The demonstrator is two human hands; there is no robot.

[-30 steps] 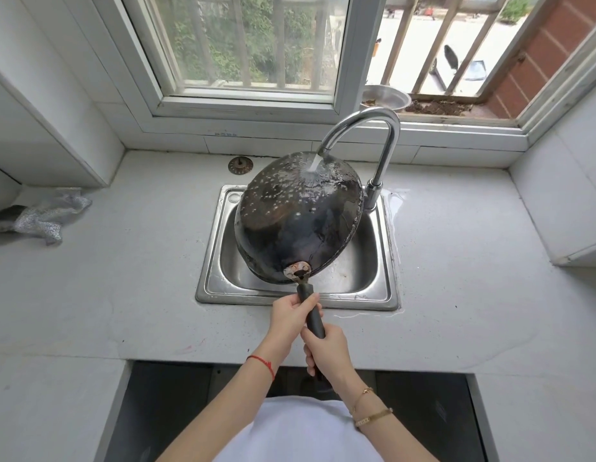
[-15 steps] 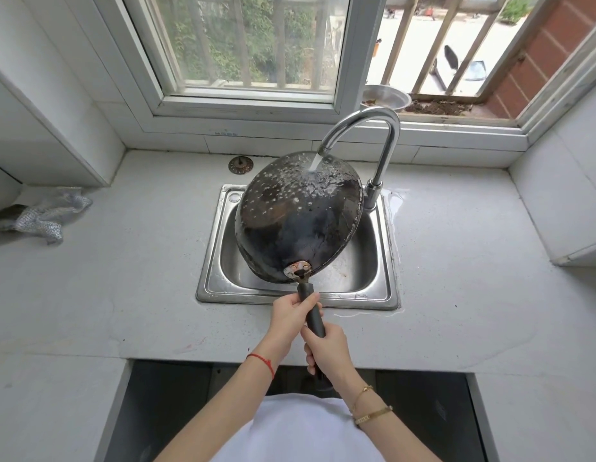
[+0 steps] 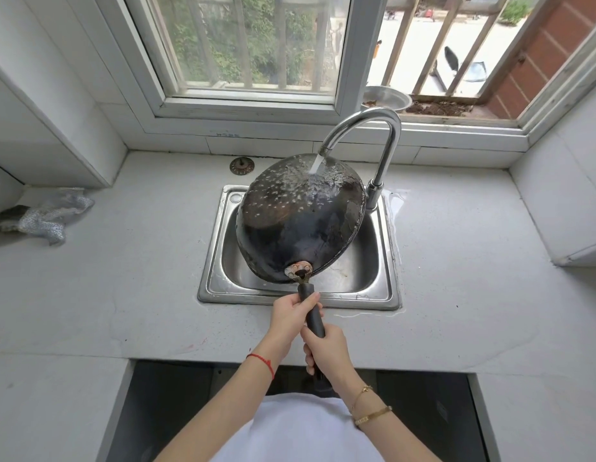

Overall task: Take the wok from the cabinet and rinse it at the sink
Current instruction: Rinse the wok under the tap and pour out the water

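Observation:
A black wok (image 3: 300,221) is held upside down and tilted over the steel sink (image 3: 216,261), its dark underside facing me. Water runs from the curved chrome faucet (image 3: 386,135) onto the wok's far rim, and beads cover the bottom. Both hands hold the wok's black handle (image 3: 313,315). My left hand (image 3: 290,318) grips it close to the pan. My right hand (image 3: 326,348) grips it lower, nearer my body.
A sink strainer plug (image 3: 242,165) lies on the white counter (image 3: 123,278) behind the sink. A silvery cloth (image 3: 50,215) sits at the far left. Water is pooled on the counter right of the sink. An open cabinet space (image 3: 176,411) lies below.
The wok has stayed almost still under the running water, with both hands keeping the same grip on the handle.

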